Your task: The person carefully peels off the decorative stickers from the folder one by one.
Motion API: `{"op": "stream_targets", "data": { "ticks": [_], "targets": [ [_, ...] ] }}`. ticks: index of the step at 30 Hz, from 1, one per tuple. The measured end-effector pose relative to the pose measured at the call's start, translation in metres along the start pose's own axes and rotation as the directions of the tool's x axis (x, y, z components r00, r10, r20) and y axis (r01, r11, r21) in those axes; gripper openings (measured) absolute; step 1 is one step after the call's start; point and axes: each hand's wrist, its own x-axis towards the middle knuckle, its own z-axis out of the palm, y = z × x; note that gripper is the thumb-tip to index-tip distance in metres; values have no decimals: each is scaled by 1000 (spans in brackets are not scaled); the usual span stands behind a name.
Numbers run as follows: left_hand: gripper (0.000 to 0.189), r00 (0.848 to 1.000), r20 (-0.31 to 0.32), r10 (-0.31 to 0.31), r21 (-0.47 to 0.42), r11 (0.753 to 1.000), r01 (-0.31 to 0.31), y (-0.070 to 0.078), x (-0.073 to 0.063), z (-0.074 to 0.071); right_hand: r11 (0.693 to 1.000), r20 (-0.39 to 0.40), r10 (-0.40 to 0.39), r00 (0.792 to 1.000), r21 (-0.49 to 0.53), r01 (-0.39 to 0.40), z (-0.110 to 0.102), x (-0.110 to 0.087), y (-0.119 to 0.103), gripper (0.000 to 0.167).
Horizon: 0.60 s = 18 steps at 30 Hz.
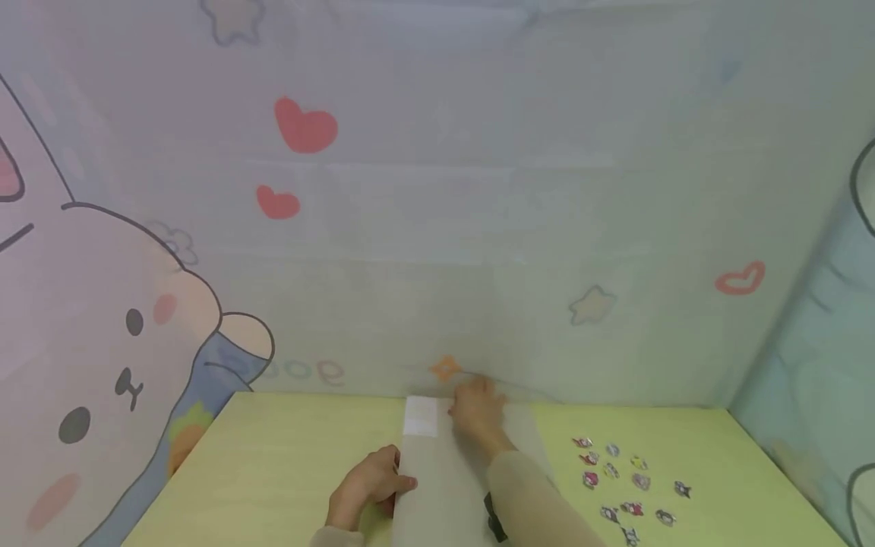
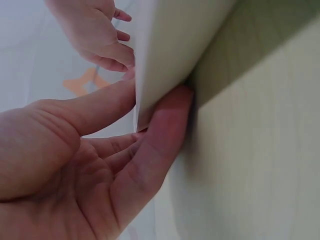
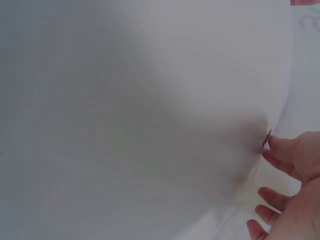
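Note:
A long white flat sheet or panel [image 1: 440, 486] lies on the table, a brighter white rectangle [image 1: 420, 417] at its far left corner. My left hand [image 1: 372, 484] grips its left edge. In the left wrist view, the thumb of that hand [image 2: 100, 155] lies on one face of the panel [image 2: 167, 55] and a finger is beneath it. Near the far end my right hand [image 1: 481, 414] reaches over. In the right wrist view, its thumb and forefinger pinch a small thin sticker-like piece [image 3: 267, 140] at the panel's edge, seen nearly edge-on. The other fingers are spread.
Several small cartoon stickers [image 1: 640, 482] lie scattered on the yellow table [image 1: 301, 448] to the right of the panel. A printed cloth backdrop [image 1: 437, 228] hangs right behind the table's far edge. Part of a black object [image 1: 494, 519] shows beside the right sleeve.

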Motion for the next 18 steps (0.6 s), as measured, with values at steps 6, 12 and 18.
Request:
{"op": "stream_targets", "data": {
  "ticks": [6, 12, 18],
  "targets": [
    [30, 1000, 11, 14, -15, 1000, -14, 2, 0, -1, 1000, -1, -2, 1000, -9, 2, 0, -2, -3, 17],
    [28, 1000, 15, 18, 6, 1000, -18, 5, -3, -3, 1000, -9, 11, 1000, -10, -11, 4, -3, -3, 22],
    [27, 1000, 18, 9, 12, 1000, -9, 4, -2, -2, 1000, -24, 16, 1000, -20, -16, 8, -5, -4, 27]
  ]
}}
